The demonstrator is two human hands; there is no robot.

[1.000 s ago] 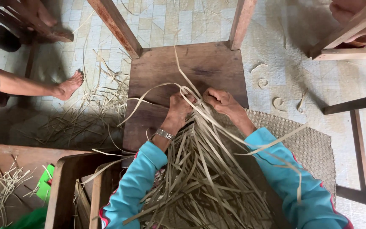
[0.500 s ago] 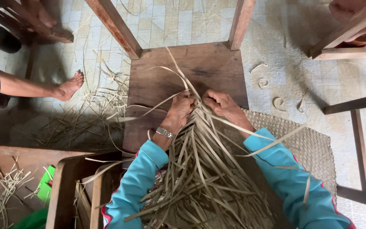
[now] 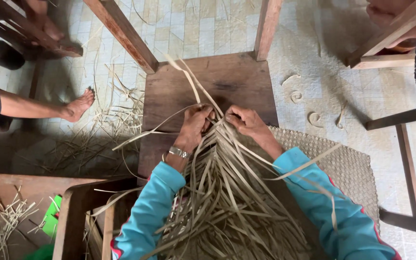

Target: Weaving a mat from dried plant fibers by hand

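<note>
Both hands meet, fingers curled, over the wooden board [image 3: 208, 84].

The left hand [image 3: 196, 124] is closed in a fist near the board's front edge; the right hand [image 3: 246, 121] lies just beside it, seemingly pinching, both forearms angled inward.

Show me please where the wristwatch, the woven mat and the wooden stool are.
wristwatch [image 3: 179, 152], head view, on its metal band at the left wrist
woven mat [image 3: 350, 168], head view, on its bare weave right of the sleeve
wooden stool [image 3: 179, 91], head view, on its bare seat top

A low wooden counter [image 3: 179, 91] stands on the tiled floor [image 3: 188, 24], with long dry strips [image 3: 227, 202] fanned across it. Loose strip scraps [image 3: 97, 130] and a woven mat [image 3: 343, 163] lie on the floor.
</note>
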